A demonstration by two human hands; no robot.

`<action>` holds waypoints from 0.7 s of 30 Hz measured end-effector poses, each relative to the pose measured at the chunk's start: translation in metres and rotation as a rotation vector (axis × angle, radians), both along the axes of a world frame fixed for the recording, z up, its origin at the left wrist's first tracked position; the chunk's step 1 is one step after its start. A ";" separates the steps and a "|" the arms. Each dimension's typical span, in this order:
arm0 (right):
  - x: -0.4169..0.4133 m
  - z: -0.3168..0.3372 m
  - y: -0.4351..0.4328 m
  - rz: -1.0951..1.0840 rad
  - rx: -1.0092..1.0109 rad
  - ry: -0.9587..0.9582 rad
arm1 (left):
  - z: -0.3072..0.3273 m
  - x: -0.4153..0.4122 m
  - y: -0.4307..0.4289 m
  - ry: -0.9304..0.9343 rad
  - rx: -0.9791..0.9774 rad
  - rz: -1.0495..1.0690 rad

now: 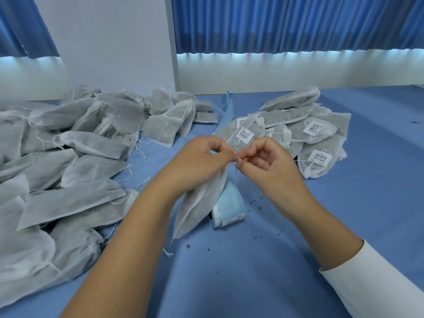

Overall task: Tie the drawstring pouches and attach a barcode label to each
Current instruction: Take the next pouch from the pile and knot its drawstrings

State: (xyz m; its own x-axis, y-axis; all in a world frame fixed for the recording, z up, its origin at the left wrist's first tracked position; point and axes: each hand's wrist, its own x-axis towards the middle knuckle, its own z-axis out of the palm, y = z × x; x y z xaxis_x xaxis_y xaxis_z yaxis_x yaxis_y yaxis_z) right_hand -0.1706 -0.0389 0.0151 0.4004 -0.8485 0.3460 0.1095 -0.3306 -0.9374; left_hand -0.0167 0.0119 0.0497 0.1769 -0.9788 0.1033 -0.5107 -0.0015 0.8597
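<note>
- The left hand and the right hand meet above the middle of the desk, both lifted off its blue surface.
- One pouch, white and thin, hangs between them. Its neck is up at the hands and its lower corner points down toward the desk.
- The left fingers are curled together and clamp the neck of the pouch.
- The right fingers are curled too and pinch the drawstring right at the neck. The string is very thin here; it seems to be a short end, but it may be a loop.
- A pale blue label roll stands on the desk just behind the hanging pouch, partly hidden by it.
- A wide heap of unlabelled pouches covers the left side up to the left edge of the view. Its near edge comes close to the left forearm, and loose strings trail from it onto the blue surface.
- A smaller stack of labelled pouches lies beyond the hands to the right. A white barcode label shows on its front pouch, just behind the fingers.
- Open blue surface lies in front of the hands and on the right side, beyond the white sleeve. Small dark crumbs are scattered near the roll.
- The far edge of the desk meets a white wall panel and a blue curtain.
</note>
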 end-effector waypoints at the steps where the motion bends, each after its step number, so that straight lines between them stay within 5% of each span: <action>1: -0.001 0.000 0.000 0.006 0.009 0.011 | 0.000 0.000 0.000 -0.007 0.004 0.003; 21: -0.005 0.004 -0.003 0.115 0.161 -0.069 | 0.000 0.001 -0.001 0.096 0.086 0.021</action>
State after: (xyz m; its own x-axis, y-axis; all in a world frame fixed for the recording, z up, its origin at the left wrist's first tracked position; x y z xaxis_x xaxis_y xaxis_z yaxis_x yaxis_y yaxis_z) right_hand -0.1754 -0.0424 0.0194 0.4779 -0.8452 0.2393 0.2033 -0.1586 -0.9662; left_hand -0.0155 0.0109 0.0495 0.2029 -0.9792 0.0011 -0.4249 -0.0871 0.9010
